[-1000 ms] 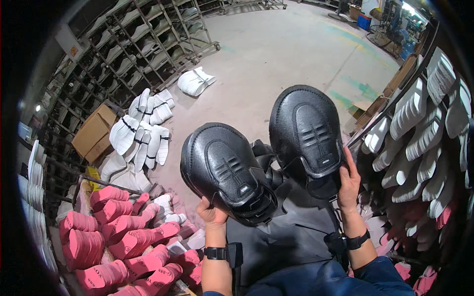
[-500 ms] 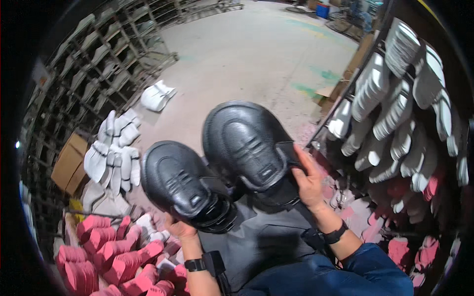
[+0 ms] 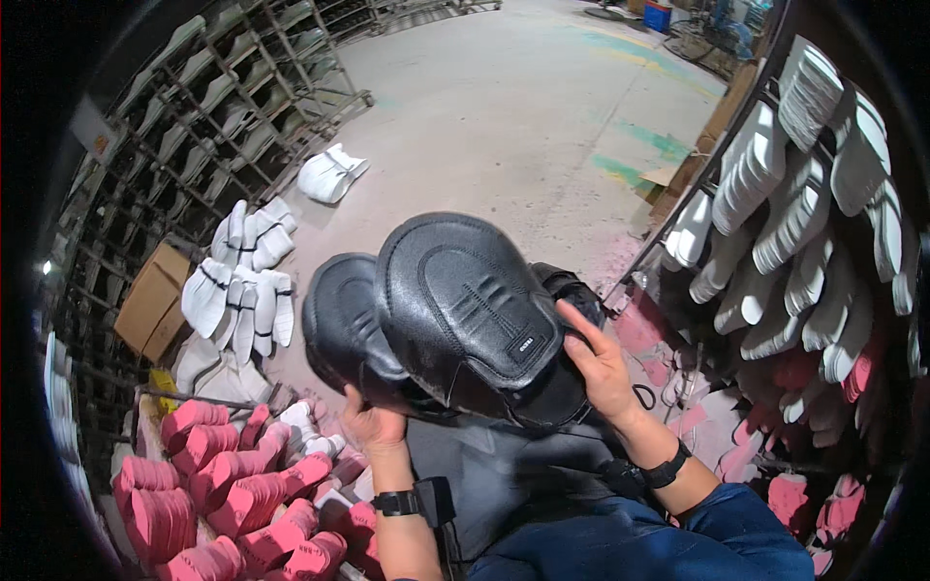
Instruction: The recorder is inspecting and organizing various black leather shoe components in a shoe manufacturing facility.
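Two black leather shoe uppers (image 3: pixel 467 300) are held up in front of me, rounded toes pointing away. The right one overlaps the left upper (image 3: pixel 339 305) and hides much of it. Stitched curves and short raised ribs cross their tops, and a small label sits on the right one. My right hand (image 3: pixel 603 373) grips the right upper at its near right side, thumb on top. My left hand (image 3: pixel 373 423) is closed on the near end of the left upper, with part of its fingers hidden underneath.
Bundled white insoles (image 3: pixel 262 305) lie on the floor at left, beside a cardboard box (image 3: pixel 153 302). Stacks of pink insoles (image 3: pixel 247 499) fill the lower left. A rack of hanging pale insoles (image 3: pixel 775 208) stands at right, and a metal shelf rack (image 3: pixel 208 116) holds shoes at far left.
The two uppers have come together: the left one moved right and the right one slid left over it, turning its top more toward me. Both hands keep their hold.
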{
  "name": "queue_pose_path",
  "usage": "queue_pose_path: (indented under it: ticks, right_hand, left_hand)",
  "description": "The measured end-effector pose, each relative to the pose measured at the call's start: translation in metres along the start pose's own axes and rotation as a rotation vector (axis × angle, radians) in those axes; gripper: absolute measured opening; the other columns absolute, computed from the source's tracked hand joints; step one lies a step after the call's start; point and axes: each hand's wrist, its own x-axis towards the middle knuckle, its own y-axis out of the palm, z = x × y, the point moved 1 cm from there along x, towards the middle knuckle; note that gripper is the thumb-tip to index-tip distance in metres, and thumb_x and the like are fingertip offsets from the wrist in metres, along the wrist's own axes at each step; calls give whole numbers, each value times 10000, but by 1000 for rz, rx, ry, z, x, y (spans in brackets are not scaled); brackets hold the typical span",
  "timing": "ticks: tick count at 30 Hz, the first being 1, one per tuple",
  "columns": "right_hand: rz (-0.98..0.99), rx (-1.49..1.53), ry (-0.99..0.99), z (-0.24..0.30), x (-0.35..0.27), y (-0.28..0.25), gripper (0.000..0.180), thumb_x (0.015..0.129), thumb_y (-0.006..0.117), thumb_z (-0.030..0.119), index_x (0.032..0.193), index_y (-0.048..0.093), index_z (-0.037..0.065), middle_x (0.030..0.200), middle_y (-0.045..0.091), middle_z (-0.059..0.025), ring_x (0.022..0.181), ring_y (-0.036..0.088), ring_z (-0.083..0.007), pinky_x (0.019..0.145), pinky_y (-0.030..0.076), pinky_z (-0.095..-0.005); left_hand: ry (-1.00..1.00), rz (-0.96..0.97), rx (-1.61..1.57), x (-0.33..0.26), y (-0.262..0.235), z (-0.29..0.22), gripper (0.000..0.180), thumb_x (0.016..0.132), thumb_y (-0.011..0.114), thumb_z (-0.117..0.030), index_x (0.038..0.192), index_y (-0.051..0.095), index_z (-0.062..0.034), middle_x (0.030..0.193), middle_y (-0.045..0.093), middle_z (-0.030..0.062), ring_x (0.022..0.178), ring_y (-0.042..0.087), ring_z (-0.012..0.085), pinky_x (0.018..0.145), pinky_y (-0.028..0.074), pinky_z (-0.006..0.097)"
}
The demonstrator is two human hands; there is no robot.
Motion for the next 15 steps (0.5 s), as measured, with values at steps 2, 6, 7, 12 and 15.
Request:
queue_pose_path:
  ticks: [2, 6, 7, 12, 15]
  right_hand:
    - [89, -80, 74, -16, 1, 13, 441, 946, 526, 188, 1341, 452, 9, 1340, 508, -129, 1247, 441, -167, 1044, 318, -287]
    - [32, -401, 42, -52, 7, 51, 479, 929, 527, 349, 1253, 526, -4, 1147, 626, -167, 1058, 599, -276, 930, 456, -364]
    - [56, -467, 40, -56, 13, 50, 484, 934, 510, 356, 1236, 525, -22, 1151, 620, -193, 1076, 590, -320, 936, 451, -399]
    - [-149, -473, 225, -56, 11, 49, 424, 829, 656, 232, 1163, 525, 7, 1031, 637, -179, 955, 607, -273, 844, 470, -366]
    - [-212, -334, 154, -44, -5, 46, 427, 876, 599, 316, 1175, 498, 28, 1032, 613, -199, 983, 595, -334, 853, 466, -395]
  left_hand:
    - [30, -57, 59, 2, -1, 7, 434, 905, 568, -213, 1266, 510, 21, 1305, 533, 145, 1222, 474, 293, 1096, 279, 466]
    - [-220, -7, 135, 3, 18, 22, 420, 952, 460, -255, 1290, 495, -8, 1277, 548, 153, 1211, 482, 329, 1057, 347, 489]
    - [-220, -62, 188, 7, 26, 27, 421, 936, 478, -236, 1285, 494, -1, 1265, 550, 155, 1191, 492, 321, 1041, 359, 478]
    - [-131, -342, 393, 22, 49, 44, 447, 855, 566, -145, 1256, 490, 37, 1205, 561, 167, 1088, 543, 284, 960, 423, 422]
    - [-155, -401, 447, 23, 50, 46, 465, 828, 596, -115, 1248, 485, 50, 1186, 563, 172, 1053, 560, 271, 932, 446, 403]
